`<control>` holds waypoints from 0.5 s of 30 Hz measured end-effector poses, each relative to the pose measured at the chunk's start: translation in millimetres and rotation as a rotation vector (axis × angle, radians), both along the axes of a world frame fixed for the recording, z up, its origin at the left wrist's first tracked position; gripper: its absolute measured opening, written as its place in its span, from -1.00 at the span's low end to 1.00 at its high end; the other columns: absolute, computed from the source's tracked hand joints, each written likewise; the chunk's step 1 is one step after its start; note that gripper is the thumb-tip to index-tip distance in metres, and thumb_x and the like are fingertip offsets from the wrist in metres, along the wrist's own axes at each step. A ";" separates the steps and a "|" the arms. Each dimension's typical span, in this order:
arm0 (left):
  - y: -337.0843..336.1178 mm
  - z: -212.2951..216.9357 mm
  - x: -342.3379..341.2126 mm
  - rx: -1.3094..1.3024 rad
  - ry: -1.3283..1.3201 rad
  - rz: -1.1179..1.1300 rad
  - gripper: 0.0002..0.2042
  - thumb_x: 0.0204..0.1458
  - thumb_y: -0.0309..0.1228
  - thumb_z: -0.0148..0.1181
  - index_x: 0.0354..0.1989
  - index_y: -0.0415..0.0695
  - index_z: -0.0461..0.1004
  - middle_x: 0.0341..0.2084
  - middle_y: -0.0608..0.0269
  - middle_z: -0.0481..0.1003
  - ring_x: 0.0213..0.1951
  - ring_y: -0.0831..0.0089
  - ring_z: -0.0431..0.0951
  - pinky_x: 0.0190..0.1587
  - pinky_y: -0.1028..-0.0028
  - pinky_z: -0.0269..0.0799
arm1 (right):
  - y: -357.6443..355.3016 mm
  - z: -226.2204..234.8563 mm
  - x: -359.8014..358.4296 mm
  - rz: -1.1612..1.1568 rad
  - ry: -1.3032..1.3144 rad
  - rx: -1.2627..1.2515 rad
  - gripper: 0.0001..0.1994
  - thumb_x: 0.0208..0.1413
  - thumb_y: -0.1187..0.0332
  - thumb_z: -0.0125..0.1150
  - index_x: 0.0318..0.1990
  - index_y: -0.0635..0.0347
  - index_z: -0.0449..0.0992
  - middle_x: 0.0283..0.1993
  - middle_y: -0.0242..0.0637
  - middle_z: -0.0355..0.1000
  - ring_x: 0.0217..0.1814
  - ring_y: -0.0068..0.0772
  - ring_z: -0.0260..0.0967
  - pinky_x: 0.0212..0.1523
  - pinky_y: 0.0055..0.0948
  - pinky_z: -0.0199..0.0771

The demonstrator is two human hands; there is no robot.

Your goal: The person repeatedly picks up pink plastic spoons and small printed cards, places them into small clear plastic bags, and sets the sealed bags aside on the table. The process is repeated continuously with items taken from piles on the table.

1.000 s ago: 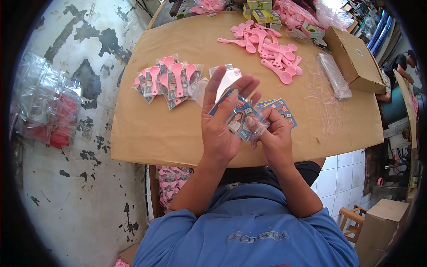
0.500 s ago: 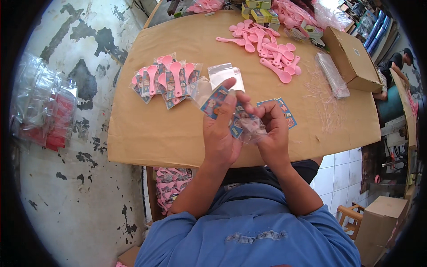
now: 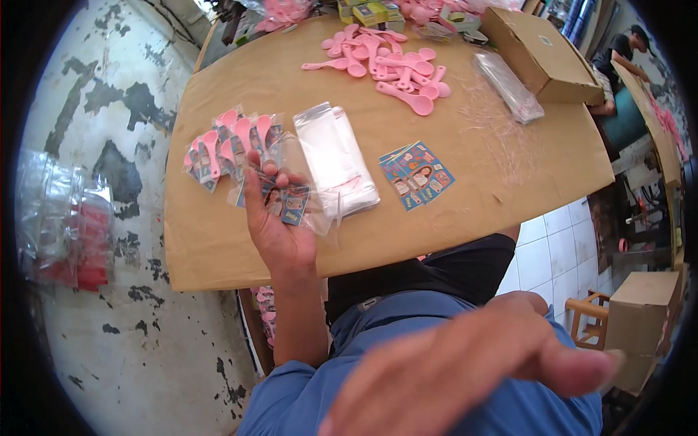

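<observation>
My left hand (image 3: 280,236) is closed around a clear plastic bag (image 3: 314,211) with a blue printed card (image 3: 291,202) showing in it. It is above the table's near left part, beside a stack of clear plastic bags (image 3: 338,160). Close to the camera, over my shirt, my right hand (image 3: 465,356) is raised and smeared by motion, its thumb toward the right; its fingers are too blurred to read. Several bagged pink spoons with blue cards (image 3: 211,151) lie in a pile beyond my left hand. Blue printed cards (image 3: 418,176) rest right of the bag stack.
Loose pink spoons (image 3: 396,69) are heaped at the back of the brown-covered table (image 3: 451,149). A plastic packet (image 3: 509,87) lies near a cardboard box (image 3: 542,54) at the back right. Plastic bags hang by the left wall. A wooden stool stands right; another person is beyond.
My hands have separated: the left went left with the bag and card, the right came back toward the camera. The bag stack and loose cards are now uncovered. The view has shifted.
</observation>
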State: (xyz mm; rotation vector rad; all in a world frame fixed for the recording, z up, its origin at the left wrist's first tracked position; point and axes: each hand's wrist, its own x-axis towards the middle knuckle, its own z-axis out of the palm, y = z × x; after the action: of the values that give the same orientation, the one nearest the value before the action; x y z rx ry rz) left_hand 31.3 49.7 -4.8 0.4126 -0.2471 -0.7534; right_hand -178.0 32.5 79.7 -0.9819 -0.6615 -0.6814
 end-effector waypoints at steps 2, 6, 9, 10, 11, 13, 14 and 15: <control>2.2 0.4 -4.8 -0.025 0.041 -0.019 -0.70 0.33 -0.34 0.17 0.16 -0.15 0.45 -0.31 0.32 0.51 -0.31 0.54 0.49 -0.06 0.44 0.54 | 23.5 10.2 -9.1 0.230 -0.197 0.269 0.20 0.07 -0.51 0.06 0.15 0.90 0.31 0.19 0.63 0.32 0.37 0.46 0.27 0.29 0.44 0.21; 0.4 -0.4 -7.9 -0.020 0.040 -0.027 -0.70 0.33 -0.34 0.17 0.17 -0.16 0.45 -0.30 0.30 0.51 -0.30 0.53 0.49 -0.04 0.44 0.54 | 19.3 27.4 -11.3 0.278 -0.182 0.538 0.19 0.05 -0.53 0.07 0.11 0.87 0.38 0.10 0.67 0.36 0.31 0.47 0.33 0.17 0.27 0.44; -6.0 -0.7 -13.7 0.025 0.020 -0.023 -0.69 0.33 -0.35 0.17 0.17 -0.18 0.45 -0.30 0.30 0.51 -0.30 0.53 0.49 -0.03 0.45 0.53 | 13.6 20.1 -12.3 0.256 -0.198 0.550 0.20 0.02 -0.52 0.14 0.11 0.89 0.36 0.09 0.72 0.34 0.17 0.51 0.42 0.09 0.29 0.47; -8.3 -1.1 -14.4 0.022 0.006 -0.025 -0.69 0.32 -0.35 0.18 0.17 -0.18 0.45 -0.30 0.31 0.51 -0.30 0.53 0.48 -0.03 0.45 0.53 | 11.9 18.7 -14.3 0.236 -0.202 0.553 0.20 0.01 -0.51 0.16 0.11 0.90 0.35 0.09 0.74 0.33 0.13 0.52 0.45 0.07 0.29 0.48; -10.5 -1.9 -14.5 0.019 -0.007 -0.028 -0.69 0.32 -0.35 0.18 0.16 -0.19 0.45 -0.29 0.31 0.51 -0.30 0.53 0.48 -0.03 0.46 0.52 | 10.9 17.6 -16.8 0.215 -0.206 0.557 0.21 0.00 -0.51 0.18 0.11 0.91 0.35 0.08 0.75 0.32 0.08 0.53 0.48 0.04 0.30 0.49; -6.6 1.2 -3.7 0.000 -0.004 -0.056 -0.69 0.31 -0.35 0.19 0.16 -0.18 0.45 -0.29 0.31 0.51 -0.30 0.53 0.48 -0.04 0.46 0.52 | 16.9 28.2 -29.2 0.326 -0.100 0.641 0.20 -0.01 -0.49 0.21 0.09 0.92 0.36 0.06 0.75 0.34 0.07 0.55 0.48 0.05 0.30 0.50; -3.5 2.7 -0.9 -0.030 -0.008 -0.064 -0.69 0.31 -0.35 0.20 0.17 -0.17 0.45 -0.28 0.32 0.51 -0.29 0.53 0.48 -0.05 0.47 0.51 | 23.7 31.7 -34.4 0.460 0.005 0.715 0.19 -0.02 -0.47 0.25 0.07 0.93 0.37 0.03 0.75 0.35 0.06 0.56 0.48 0.05 0.29 0.50; -4.8 0.0 -8.5 -0.012 0.001 -0.067 -0.68 0.31 -0.34 0.21 0.17 -0.16 0.45 -0.28 0.32 0.51 -0.28 0.54 0.48 -0.04 0.47 0.51 | 40.0 22.4 -23.0 0.333 -0.182 0.726 0.17 -0.03 -0.44 0.30 0.06 0.95 0.37 0.02 0.77 0.35 0.05 0.59 0.48 0.05 0.30 0.50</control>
State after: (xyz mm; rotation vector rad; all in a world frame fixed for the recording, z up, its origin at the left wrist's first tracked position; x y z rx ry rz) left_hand 22.8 45.0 -4.8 0.3947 -0.2652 -0.8171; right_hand -201.0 72.5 102.1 -0.1354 -0.6450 -0.6452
